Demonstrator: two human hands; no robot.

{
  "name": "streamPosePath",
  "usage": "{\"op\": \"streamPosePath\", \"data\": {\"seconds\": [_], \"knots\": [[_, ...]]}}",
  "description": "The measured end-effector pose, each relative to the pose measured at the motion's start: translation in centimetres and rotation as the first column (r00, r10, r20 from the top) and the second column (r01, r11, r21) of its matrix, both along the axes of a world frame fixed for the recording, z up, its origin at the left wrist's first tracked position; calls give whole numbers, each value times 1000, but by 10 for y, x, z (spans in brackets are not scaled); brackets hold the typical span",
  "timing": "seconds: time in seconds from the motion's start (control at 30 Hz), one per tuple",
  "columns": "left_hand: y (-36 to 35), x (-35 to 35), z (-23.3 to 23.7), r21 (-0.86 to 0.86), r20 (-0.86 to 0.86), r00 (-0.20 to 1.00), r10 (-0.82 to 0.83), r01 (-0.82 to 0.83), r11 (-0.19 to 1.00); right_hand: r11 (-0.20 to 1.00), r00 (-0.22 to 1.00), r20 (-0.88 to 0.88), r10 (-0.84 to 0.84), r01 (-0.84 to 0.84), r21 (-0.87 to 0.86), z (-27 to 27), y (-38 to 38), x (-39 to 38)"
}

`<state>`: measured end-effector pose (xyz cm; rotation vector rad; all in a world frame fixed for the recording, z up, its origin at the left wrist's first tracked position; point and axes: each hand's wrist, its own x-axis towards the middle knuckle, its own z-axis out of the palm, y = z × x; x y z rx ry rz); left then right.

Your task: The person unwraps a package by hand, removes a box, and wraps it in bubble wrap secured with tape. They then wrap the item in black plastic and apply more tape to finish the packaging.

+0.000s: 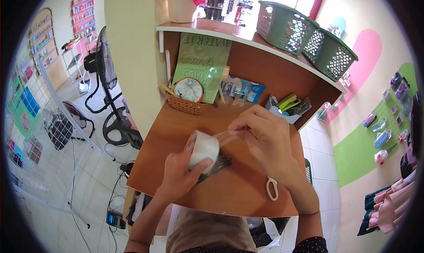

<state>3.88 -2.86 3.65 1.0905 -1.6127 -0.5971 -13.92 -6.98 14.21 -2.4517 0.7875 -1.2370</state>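
Note:
My left hand grips a wide roll of packing tape above the brown desk. From the roll a clear strip stretches to my right hand, whose thumb and fingers pinch its end. Under the roll lies a dark item in clear plastic, partly covered by the roll and my left hand, its kind not clear. A white handle loop, which looks like part of scissors, rests on the desk beside my right forearm; the remainder is hidden.
On the desk, a brown woven basket stands at the back left and a white box of tools at the back right. Green baskets sit on the upper shelf. A black fan stands on the left.

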Motion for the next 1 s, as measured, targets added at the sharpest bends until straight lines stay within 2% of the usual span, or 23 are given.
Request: {"op": "streamPosePath", "data": {"seconds": [0.07,0.1,0.17,0.2,0.23,0.27,0.33,0.43,0.5,0.57,0.6,0.67,0.7,0.77,0.83,0.9,0.93,0.97,1.0], "knots": [[-17,5,-6,-18,-27,999,39,-39,999,987,998,-56,-37,28,-155,7,-4,9],[-22,7,-1,-19,-30,998,48,-49,999,987,998,-58,-28,18,-157,12,-6,12],[-32,13,13,192,-331,935,125,-63,979,983,999,-29,-34,28,-181,23,-14,18],[-37,17,21,197,-333,932,144,-80,977,983,999,-30,-23,17,-185,29,-25,22],[-44,20,30,195,-330,932,149,-88,977,947,997,-67,-48,24,-319,36,-42,26],[-50,18,39,198,-377,922,92,-17,980,897,992,-102,-81,28,-441,44,-57,31],[-75,16,51,162,-414,910,9,64,985,924,988,-105,-114,66,-377,70,-89,40],[-109,14,87,77,-435,899,-47,89,993,882,990,-89,-113,58,-468,103,-154,51],[-132,16,102,109,-424,903,-69,127,986,909,991,-123,-48,-7,-416,122,-190,54],[-150,17,106,146,-412,907,-86,159,976,945,952,-263,-156,66,-321,130,-216,57],[-157,16,105,160,-423,903,-78,159,974,945,953,-264,-150,60,-322,131,-223,59],[-169,14,99,179,-434,899,-65,157,971,964,893,-415,-175,69,-258,130,-237,60],[-171,13,97,175,-445,893,-65,158,972,965,892,-418,-170,65,-253,131,-247,61],[-175,12,90,189,-460,886,-57,161,969,997,865,-500,-39,-1,-79,130,-266,61],[-180,11,86,121,-507,856,-104,191,974,998,827,-560,-58,41,-43,132,-277,63],[-182,8,85,123,-495,867,-55,133,983,955,819,-556,-139,-39,-295,126,-294,61],[-182,8,82,108,-475,880,-13,72,992,966,817,-564,-118,-37,-255,122,-299,61],[-182,10,80,153,-479,878,6,77,985,898,826,-521,-215,-42,-437,118,-304,60],[-185,11,77,152,-394,915,83,-24,988,798,835,-457,-305,-38,-602,110,-303,57]]}}
